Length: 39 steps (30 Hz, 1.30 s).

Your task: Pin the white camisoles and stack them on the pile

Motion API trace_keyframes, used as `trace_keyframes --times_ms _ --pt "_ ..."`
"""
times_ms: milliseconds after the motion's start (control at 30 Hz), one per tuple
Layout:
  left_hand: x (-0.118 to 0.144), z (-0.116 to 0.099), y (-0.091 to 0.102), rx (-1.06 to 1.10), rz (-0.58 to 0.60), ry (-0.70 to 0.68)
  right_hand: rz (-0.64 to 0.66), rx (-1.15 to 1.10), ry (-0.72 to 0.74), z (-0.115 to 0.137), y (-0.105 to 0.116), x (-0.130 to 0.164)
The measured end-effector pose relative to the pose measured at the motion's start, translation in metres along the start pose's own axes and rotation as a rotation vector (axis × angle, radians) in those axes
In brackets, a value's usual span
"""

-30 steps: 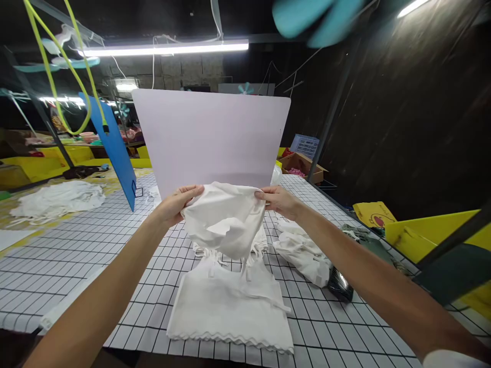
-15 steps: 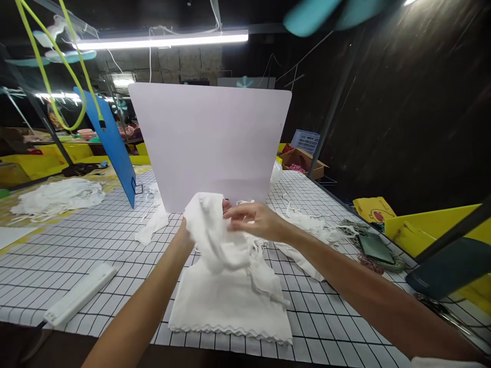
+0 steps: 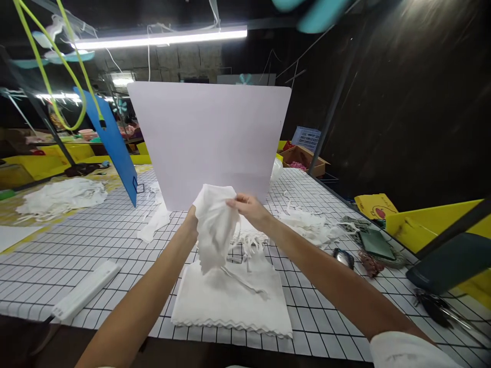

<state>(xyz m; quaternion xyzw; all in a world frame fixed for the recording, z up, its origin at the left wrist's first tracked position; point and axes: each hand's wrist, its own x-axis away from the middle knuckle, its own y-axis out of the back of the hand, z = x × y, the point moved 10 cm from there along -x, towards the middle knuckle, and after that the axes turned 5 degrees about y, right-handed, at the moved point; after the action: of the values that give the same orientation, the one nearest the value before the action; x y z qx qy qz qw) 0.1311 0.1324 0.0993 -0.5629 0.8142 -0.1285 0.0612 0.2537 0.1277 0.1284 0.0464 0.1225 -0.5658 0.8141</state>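
Between two hands (image 3: pixel 245 207), one cloth (image 3: pixel 215 225)

A white board (image 3: pixel 209 140) stands upright mid-table on the black-gridded tablecloth (image 3: pixel 76 240), with a blue board (image 3: pixel 113 145) leaning near its left edge. A white plastic bar (image 3: pixel 86 290) lies by the near left edge. Loose white cloth (image 3: pixel 63 197) is heaped at the far left. Toward the right edge sit a dark phone (image 3: pixel 378 244), scissors (image 3: pixel 435 306) and yellow bins (image 3: pixel 433 230). A fluorescent tube (image 3: pixel 161 38) glows overhead.
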Motion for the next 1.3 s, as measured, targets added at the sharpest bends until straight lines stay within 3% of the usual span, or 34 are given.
trace_keyframes --times_ms 67,167,233,300,333,400,467,567,633,767,900,1000,1100,1200,1300 --pt "-0.001 -0.006 0.017 0.036 -0.027 0.021 -0.005 -0.043 0.051 0.016 0.004 -0.004" --pt "0.002 -0.015 0.028 -0.201 0.003 0.111 0.021 0.108 0.111 0.042 0.005 -0.01" --pt "0.004 -0.038 0.026 -0.328 -0.028 0.002 0.111 0.279 0.098 0.051 -0.006 -0.014" --pt "0.008 -0.066 0.005 -0.324 0.008 -0.184 0.175 0.4 0.098 0.061 -0.018 -0.017" --pt "0.009 -0.074 -0.013 -0.313 0.089 -0.221 0.178 0.427 0.108 0.068 -0.02 -0.018" --pt "0.011 -0.075 -0.047 -0.34 0.259 -0.156 0.164 0.418 0.107 0.079 -0.018 -0.017" --pt "0.012 -0.079 -0.057 -0.339 0.274 -0.08 0.24 0.38 0.024 0.079 -0.013 -0.01" --pt "0.015 -0.104 -0.032 -0.2 0.11 -0.109 0.451 0.408 -0.158 0.064 0.003 0.014" --pt "0.019 -0.119 -0.01 -0.137 0.041 -0.154 0.482 0.454 -0.193 0.061 0.024 0.025" --pt "0.024 -0.126 0.013 -0.149 0.015 -0.12 0.329 0.39 -0.043 0.089 0.058 0.026" --pt "0.025 -0.121 0.001 -0.17 0.042 -0.045 0.196 0.408 0.072 0.118 0.07 0.015" --pt "0.024 -0.121 -0.02 -0.198 0.073 -0.025 0.119 0.306 0.021 0.114 0.076 -0.005" --pt "0.02 -0.126 -0.03 -0.122 0.02 -0.029 -0.035 0.211 -0.028 0.101 0.091 -0.03" --pt "0.015 -0.131 -0.032 0.058 -0.07 -0.05 -0.171 0.362 -0.077 0.087 0.105 -0.042" --pt "0.012 -0.135 -0.035 0.196 -0.133 -0.097 -0.284 0.516 0.056 0.093 0.108 -0.03"
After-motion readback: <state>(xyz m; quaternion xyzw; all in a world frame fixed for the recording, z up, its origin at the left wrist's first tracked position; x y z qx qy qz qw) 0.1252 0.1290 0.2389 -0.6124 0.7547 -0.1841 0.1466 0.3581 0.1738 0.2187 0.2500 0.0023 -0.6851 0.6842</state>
